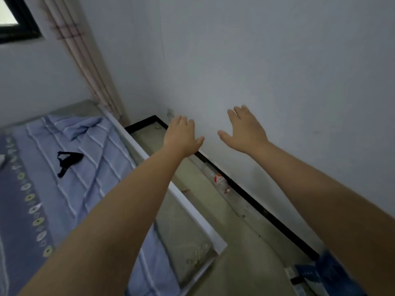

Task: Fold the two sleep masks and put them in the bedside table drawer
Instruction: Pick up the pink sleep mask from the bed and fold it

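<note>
A black sleep mask point(68, 162) with its strap lies loose on the blue striped bedding point(89, 174) at the left. My left hand point(182, 136) and my right hand point(243, 129) are both stretched out in front of the white wall, palms down, fingers spread, holding nothing. They hover well to the right of the mask, above the gap between bed and wall. I see only one mask. No bedside table or drawer is in view.
The bed's white side rail point(171, 189) runs diagonally. Between it and the wall is a narrow floor strip point(213, 210) with a plastic bottle point(220, 181) against the black skirting. A curtain point(85, 60) hangs in the corner. Something blue point(329, 272) sits at bottom right.
</note>
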A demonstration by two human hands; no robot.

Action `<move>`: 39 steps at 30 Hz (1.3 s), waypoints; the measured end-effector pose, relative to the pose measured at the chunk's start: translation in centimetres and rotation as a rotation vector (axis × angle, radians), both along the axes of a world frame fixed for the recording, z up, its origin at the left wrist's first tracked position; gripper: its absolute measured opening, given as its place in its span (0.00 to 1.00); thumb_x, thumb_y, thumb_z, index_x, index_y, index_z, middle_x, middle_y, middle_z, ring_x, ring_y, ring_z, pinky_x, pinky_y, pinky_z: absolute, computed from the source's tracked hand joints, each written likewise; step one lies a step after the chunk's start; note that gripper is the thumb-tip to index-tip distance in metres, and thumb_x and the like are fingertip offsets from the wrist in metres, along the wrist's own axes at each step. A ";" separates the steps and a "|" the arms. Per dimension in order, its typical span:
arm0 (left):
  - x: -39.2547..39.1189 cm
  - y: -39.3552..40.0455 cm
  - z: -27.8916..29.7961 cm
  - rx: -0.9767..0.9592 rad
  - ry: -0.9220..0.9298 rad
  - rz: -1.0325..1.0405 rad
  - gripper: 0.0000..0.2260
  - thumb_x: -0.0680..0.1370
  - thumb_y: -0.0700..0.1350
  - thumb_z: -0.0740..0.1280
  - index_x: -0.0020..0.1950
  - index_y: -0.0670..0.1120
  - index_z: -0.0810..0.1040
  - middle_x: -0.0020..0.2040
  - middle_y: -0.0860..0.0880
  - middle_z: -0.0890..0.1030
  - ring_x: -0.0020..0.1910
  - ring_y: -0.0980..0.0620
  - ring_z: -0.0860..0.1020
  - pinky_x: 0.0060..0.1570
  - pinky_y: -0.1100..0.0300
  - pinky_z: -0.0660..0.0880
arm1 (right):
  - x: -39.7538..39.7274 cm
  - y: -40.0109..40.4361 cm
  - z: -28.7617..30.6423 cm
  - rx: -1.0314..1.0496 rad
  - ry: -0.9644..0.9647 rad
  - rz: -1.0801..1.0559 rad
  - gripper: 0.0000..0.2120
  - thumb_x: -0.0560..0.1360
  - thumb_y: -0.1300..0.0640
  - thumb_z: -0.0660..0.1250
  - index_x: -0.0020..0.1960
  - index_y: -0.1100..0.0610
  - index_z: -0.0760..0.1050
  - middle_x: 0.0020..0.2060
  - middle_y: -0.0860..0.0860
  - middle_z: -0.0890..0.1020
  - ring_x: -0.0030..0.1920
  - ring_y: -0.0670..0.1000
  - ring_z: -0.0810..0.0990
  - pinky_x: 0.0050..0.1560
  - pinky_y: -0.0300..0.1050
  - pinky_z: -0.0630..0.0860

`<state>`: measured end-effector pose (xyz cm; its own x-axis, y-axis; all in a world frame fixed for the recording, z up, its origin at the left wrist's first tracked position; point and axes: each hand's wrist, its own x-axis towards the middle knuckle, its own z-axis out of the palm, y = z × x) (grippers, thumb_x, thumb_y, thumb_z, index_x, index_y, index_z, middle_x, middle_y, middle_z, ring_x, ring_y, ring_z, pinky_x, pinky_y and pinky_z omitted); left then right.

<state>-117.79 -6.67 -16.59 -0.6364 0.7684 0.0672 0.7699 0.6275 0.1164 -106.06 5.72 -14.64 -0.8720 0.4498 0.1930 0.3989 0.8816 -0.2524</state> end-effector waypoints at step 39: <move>-43.4 -16.5 -14.9 0.220 -0.283 1.867 0.25 0.77 0.52 0.58 0.68 0.37 0.58 0.72 0.39 0.60 0.73 0.42 0.53 0.72 0.51 0.50 | -76.0 -21.5 -19.4 -0.041 -0.673 1.499 0.19 0.76 0.61 0.57 0.65 0.67 0.63 0.66 0.66 0.68 0.65 0.63 0.66 0.64 0.52 0.64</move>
